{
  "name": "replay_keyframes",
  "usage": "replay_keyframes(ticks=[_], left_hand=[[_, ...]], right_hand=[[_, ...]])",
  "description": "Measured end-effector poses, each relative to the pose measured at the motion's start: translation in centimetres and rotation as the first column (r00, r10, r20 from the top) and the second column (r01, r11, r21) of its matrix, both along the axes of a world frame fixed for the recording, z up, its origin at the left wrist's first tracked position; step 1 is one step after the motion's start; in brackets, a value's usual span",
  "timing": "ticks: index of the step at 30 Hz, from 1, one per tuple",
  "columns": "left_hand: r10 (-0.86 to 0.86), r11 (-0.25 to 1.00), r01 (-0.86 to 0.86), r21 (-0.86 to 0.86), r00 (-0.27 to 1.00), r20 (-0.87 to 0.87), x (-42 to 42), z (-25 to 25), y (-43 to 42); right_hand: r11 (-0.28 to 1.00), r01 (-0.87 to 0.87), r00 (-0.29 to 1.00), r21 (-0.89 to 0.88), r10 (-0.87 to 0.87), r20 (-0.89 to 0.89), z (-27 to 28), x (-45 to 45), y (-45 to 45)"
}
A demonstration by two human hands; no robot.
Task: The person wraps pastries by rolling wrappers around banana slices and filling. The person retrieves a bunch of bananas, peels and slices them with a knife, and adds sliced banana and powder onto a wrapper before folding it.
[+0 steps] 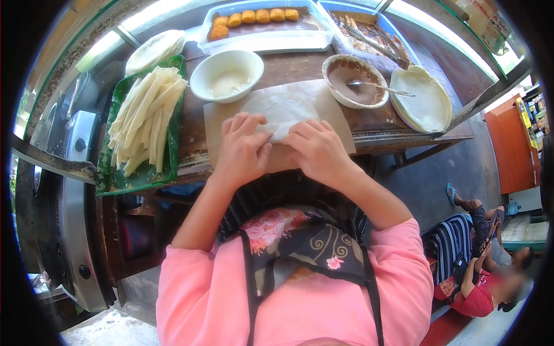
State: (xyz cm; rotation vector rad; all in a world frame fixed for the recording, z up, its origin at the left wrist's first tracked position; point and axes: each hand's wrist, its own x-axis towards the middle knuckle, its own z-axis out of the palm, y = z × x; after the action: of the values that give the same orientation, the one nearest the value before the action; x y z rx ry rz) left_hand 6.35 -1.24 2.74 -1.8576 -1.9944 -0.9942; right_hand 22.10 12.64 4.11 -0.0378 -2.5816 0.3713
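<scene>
A thin round white wrapper (288, 108) lies on a brown sheet (333, 112) at the table's front edge, its near side folded into a roll. My left hand (243, 144) has curled fingers on the left end of that roll. Over its right end, my right hand (319, 147) grips with bent fingers. Any filling inside is hidden. Just beyond stands a white bowl (197, 81) of pale paste. To the right, another bowl (369, 104) contains a brown mixture and a metal spoon (384, 87). More round wrappers (424, 101) are stacked beside it.
A green tray (108, 180) on the left bears many pale rolled sticks (147, 115). Behind it is another wrapper stack (154, 52). Plastic containers (271, 44) stand at the back, one with golden pieces, one with tongs (392, 55). A stove (81, 138) is far left; people sit at right.
</scene>
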Motion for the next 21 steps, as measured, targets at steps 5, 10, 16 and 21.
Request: replay_keyframes(ticks=[5, 10, 16, 21], left_hand=[[-0.006, 0.998, 0.006, -0.068, 1.0, -0.006, -0.4, -0.5, 0.2], [-0.073, 0.996, 0.077, -0.049, 0.994, 0.087, -1.9, -2.0, 1.1], [-0.099, 0.995, 0.101, -0.028, 0.993, 0.061, -2.7, -2.5, 2.0], [-0.078, 0.996, 0.075, -0.04, 0.995, -0.069, -2.0, -0.4, 1.7]], right_hand=[[0.989, -0.001, 0.995, -0.149, -0.014, -0.103, -0.9, -1.5, 1.4], [0.974, 0.027, 0.999, -0.226, -0.032, -0.016, -1.0, -1.9, 0.4], [0.99, 0.045, 0.996, -0.133, -0.054, -0.065, -2.6, -3.0, 1.6], [1.0, 0.005, 0.994, -0.021, -0.007, -0.105, -1.4, -3.1, 1.4]])
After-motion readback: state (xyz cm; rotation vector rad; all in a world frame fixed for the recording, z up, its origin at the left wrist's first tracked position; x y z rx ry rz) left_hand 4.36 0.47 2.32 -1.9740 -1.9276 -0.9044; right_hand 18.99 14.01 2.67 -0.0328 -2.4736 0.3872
